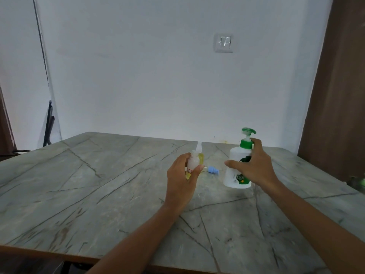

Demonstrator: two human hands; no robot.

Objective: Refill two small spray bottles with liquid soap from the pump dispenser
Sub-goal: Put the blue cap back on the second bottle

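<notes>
On a grey veined counter (98, 184) before a white wall (138, 76), the left hand (180, 175) grips an uncapped spray bottle (192, 162), with a second bottle (201, 156) just behind it. A blue spray cap (213, 170) lies beside them. The right hand (254, 165) wraps around the pump dispenser (235, 155).

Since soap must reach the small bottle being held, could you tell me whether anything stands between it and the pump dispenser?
Nothing visible blocks it. Between the small bottle in the left hand and the pump dispenser in the right hand, only a blue spray cap lies on the table.
</notes>
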